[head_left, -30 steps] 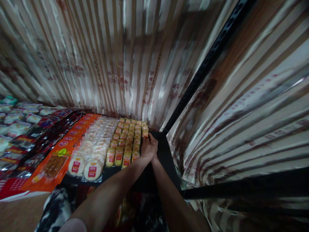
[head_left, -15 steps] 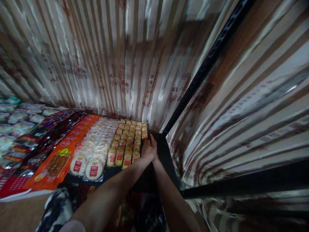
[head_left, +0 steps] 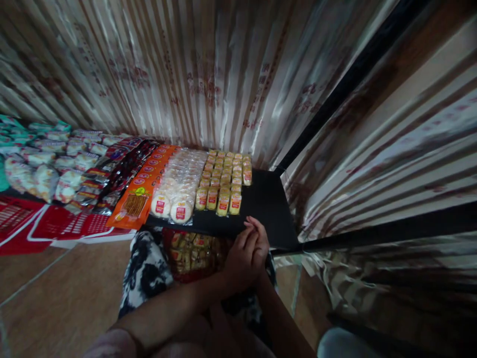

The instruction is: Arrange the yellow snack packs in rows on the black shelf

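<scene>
My left hand [head_left: 241, 251] and my right hand [head_left: 262, 242] are pressed together in front of the black shelf's front edge. Their fingers are closed and overlap; anything between them is hidden. Beyond them, on the black shelf [head_left: 266, 206], stand rows of small yellow wrapped cakes [head_left: 223, 196] with red labels. The rightmost row is shorter and sits at the back. Below the shelf, by my knees, is a bag of similar yellow packets [head_left: 196, 253], partly covered by my left forearm.
Left of the cakes lie flat round crackers [head_left: 181, 211] in clear wrap, an orange snack packet [head_left: 134, 201], dark packets [head_left: 124, 171] and white-and-red packets [head_left: 69, 184]. Red baskets [head_left: 74, 221] stand below left. A striped curtain [head_left: 223, 109] hangs behind; a black post [head_left: 316, 119] rises at the right corner.
Both hands have drawn back from beside the right-hand row of cakes, toward me, and are now in front of the shelf. The view has shifted, showing more floor.
</scene>
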Motion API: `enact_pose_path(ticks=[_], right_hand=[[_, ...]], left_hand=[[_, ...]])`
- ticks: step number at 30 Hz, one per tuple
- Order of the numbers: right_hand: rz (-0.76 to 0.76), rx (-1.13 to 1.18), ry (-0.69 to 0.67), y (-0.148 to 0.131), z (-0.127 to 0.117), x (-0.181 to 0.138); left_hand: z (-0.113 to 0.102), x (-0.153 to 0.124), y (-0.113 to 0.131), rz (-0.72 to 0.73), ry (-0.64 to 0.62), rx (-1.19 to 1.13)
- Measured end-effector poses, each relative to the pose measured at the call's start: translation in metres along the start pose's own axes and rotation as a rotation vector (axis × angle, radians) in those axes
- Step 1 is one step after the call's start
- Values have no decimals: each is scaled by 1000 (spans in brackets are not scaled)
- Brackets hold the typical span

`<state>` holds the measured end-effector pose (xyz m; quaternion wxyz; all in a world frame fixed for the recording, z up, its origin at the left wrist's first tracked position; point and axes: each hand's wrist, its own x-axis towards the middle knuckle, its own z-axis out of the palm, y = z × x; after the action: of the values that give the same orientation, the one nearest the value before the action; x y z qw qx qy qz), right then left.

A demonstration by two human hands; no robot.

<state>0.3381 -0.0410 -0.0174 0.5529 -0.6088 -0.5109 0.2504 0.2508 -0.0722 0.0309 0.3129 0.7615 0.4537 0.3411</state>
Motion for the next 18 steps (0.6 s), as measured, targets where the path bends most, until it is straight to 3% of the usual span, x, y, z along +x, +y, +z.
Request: enact_pose_path(ticks=[5, 9, 14, 16, 18], right_hand=[[-44, -57, -197, -13, 14, -71], [50, -67, -494, -6, 42, -100], [163, -99, -626, 15, 87, -108], [235, -75, -632, 25, 104, -109], [303, -51, -630, 35, 119, -112]], left_hand=[[-25, -67, -30, -1, -68, 37], [-39, -99, -66, -251, -135, 38], [-61, -96, -112, -594, -242, 192], [-74, -87, -130, -653, -294, 418], [-86, -78, -148, -605, -428, 641]])
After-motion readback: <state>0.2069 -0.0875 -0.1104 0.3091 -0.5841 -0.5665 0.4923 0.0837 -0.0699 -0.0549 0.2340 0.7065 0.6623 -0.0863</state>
